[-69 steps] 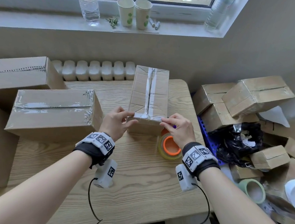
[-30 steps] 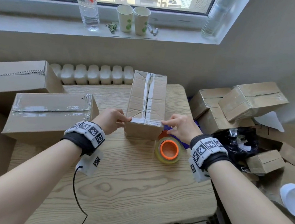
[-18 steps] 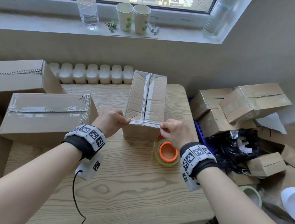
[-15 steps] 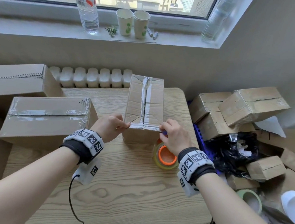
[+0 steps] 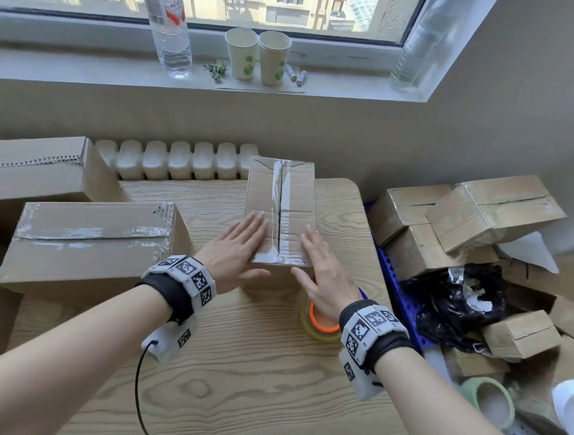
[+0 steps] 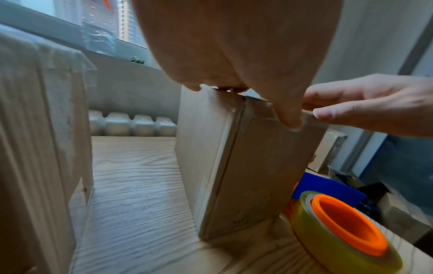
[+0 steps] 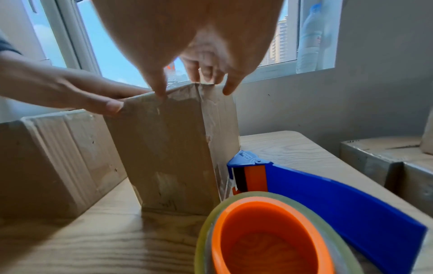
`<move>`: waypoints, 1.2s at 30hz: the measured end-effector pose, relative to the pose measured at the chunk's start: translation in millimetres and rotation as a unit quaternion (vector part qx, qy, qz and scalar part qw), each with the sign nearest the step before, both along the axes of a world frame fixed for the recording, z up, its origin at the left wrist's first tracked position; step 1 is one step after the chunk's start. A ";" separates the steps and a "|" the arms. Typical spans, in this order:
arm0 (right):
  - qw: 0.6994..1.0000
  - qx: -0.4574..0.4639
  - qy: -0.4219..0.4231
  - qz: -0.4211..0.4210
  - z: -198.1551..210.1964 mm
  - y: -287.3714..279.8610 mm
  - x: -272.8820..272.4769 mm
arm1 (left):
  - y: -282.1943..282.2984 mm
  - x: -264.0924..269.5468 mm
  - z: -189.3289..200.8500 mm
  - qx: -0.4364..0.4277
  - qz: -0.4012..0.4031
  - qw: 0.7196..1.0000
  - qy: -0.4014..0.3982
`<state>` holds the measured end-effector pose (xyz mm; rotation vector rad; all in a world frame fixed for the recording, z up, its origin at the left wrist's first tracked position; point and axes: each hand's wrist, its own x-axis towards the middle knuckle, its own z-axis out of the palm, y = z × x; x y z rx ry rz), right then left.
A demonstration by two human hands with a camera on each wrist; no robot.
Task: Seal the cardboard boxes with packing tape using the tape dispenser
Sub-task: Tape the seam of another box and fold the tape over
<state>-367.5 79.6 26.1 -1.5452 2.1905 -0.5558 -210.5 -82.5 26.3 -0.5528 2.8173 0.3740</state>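
A narrow cardboard box (image 5: 282, 196) stands in the middle of the wooden table (image 5: 232, 367), with clear tape along its top seam and across its near edge. My left hand (image 5: 238, 248) lies flat on the left half of the top, fingers straight, thumb down the front face. My right hand (image 5: 316, 264) lies flat on the right half in the same way. The tape dispenser (image 7: 304, 200), blue with an orange core and a clear roll (image 5: 318, 322), lies on the table just right of the box (image 7: 178, 148), under my right wrist.
A large taped box (image 5: 91, 236) sits left of the hands, another box (image 5: 35, 170) behind it. Small boxes (image 5: 467, 217), a black bag (image 5: 453, 306) and a green tape roll (image 5: 491, 401) crowd the right side. Bottles and cups stand on the windowsill (image 5: 84, 67).
Both hands pinched the tape at the box's near top edge before. Now they have opened and slid forward, lying flat on the box top either side of the seam.
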 end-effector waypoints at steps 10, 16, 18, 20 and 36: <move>0.983 0.101 -0.010 -0.152 28.8 -28.8 15.3 | 2.6 25.8 5.4 0.152 0.141 0.978 0.028; 0.961 0.193 0.033 -0.196 35.8 -54.9 43.3 | 17.2 42.4 -2.3 0.188 0.171 0.966 0.052; 0.953 0.223 0.031 -0.201 34.3 -65.5 54.4 | 13.5 44.6 1.3 0.192 0.175 0.964 0.056; 0.950 0.233 0.031 -0.207 35.9 -72.1 61.6 | 8.6 46.7 6.6 0.194 0.172 0.964 0.061; 0.981 0.187 0.044 -0.006 35.0 -62.2 10.9 | -49.3 12.1 44.1 0.060 0.201 0.977 0.046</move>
